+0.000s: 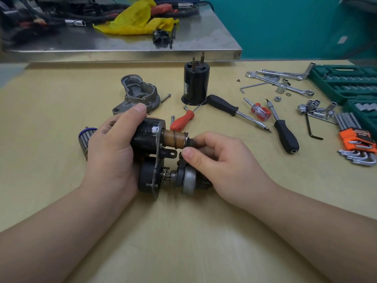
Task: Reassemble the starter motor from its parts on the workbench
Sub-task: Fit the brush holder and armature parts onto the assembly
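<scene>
Gripping the solenoid with my left hand, I pinch the plunger at its right end with my right hand; its axis runs left-right, the pinion below.

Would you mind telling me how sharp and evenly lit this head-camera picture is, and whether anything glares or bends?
Head view: light is even and soft, shadows under both hands faint; the steel shelf carries a dull sheen with blurred reflections; the wide lens bows the bench edges and stretches the forearms; the starter assembly held by the left hand and right hand is fairly sharp, the socket set softer.
</scene>
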The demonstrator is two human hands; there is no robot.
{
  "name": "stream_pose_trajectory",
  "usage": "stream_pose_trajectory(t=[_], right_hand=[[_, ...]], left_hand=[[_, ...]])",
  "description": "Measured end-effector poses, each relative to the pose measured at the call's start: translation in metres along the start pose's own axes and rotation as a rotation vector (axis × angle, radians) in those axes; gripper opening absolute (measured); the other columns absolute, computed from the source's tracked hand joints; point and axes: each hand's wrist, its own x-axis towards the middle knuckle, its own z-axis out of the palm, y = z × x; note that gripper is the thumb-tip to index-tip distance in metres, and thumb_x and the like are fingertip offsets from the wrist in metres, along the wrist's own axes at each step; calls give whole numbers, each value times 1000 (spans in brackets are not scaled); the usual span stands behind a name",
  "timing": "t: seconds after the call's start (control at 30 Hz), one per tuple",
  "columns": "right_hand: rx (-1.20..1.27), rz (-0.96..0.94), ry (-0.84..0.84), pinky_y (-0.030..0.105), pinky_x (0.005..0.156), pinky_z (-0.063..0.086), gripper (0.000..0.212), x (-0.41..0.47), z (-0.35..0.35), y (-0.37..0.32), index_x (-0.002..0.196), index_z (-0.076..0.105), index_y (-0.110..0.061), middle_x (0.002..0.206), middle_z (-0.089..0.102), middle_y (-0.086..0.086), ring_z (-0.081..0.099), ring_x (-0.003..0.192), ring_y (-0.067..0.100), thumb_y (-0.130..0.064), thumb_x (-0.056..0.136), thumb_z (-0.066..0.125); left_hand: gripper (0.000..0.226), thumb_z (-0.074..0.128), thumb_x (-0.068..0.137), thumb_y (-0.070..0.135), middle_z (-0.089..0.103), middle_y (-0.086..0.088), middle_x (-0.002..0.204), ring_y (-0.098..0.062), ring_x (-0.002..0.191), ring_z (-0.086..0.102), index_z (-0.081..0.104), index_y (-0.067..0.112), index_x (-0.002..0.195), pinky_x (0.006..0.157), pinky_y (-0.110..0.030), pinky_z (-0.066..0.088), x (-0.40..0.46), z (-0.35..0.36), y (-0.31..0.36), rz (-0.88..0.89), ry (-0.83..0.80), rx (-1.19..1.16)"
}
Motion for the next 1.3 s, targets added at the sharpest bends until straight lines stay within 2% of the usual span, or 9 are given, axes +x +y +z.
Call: stream_pose_trajectory(t=[0.33,0.47,0.57,0.7,0.8,0.9,1.1,1.2,1.3], right_hand=[[-58,-73,1,31,60,52,18,5,12,-5,96,72,-26,76,75,-4,65,65,14,-42,96,64],[-31,-41,-24,49,75,62,20,8,9,-5,100,73,-28,85,78,0,72,80,26,-46,95,66],[124,22,-71,56,84,64,26,9,5,-5,102,76,-32,90,81,-3,76,82,16,-51,85,75],[161,115,-212,51,93,63,64,4,-3,-7,116,71,-33,101,82,-2,80,95,23,-58,60,88],[157,75,-241,54,89,64,56,-1,-2,-13,108,75,-31,96,80,7,78,86,24,-49,59,94],[374,-68,-107,36,67,64,32,0,1,-20,100,82,-20,84,78,9,74,73,24,-19,70,93],[511,-58,134,30,50,53,30,8,-18,-22,88,82,-17,76,74,13,67,58,24,-44,75,80],[560,-23,172,29,50,43,32,18,-30,-20,84,79,-19,74,66,9,55,58,25,-50,80,73],[535,16,227,36,62,32,39,25,-37,-19,84,74,-17,76,56,14,43,72,35,-55,74,72]], left_hand=[[21,80,94,26,76,-16,98,-32,80,71,68,12,104,70,-46,62,-5,5,0,52,5,2],[31,81,88,36,66,-15,92,-31,76,65,68,13,105,66,-46,58,3,0,6,-55,-32,-15],[24,79,88,36,64,-12,85,-30,67,64,68,15,90,64,-45,58,6,-3,13,-142,-26,-44],[30,79,88,37,67,-7,76,-27,60,66,73,19,65,60,-43,60,7,-7,25,-158,4,-66],[43,74,92,39,68,-1,68,-23,56,67,71,20,54,56,-38,59,7,-3,36,-150,-8,-112],[52,70,96,41,73,0,67,-22,55,72,71,20,48,56,-39,61,7,6,45,-148,-22,-166],[34,72,91,49,81,-8,103,-20,92,79,78,17,101,75,-34,66,-1,7,30,-18,-149,-139],[27,79,86,36,79,-14,121,-28,112,78,85,14,101,84,-40,65,-7,1,24,-105,-294,-129],[51,84,80,27,72,-22,136,-41,121,73,78,5,125,92,-48,64,-7,-6,19,-258,-430,-128]])
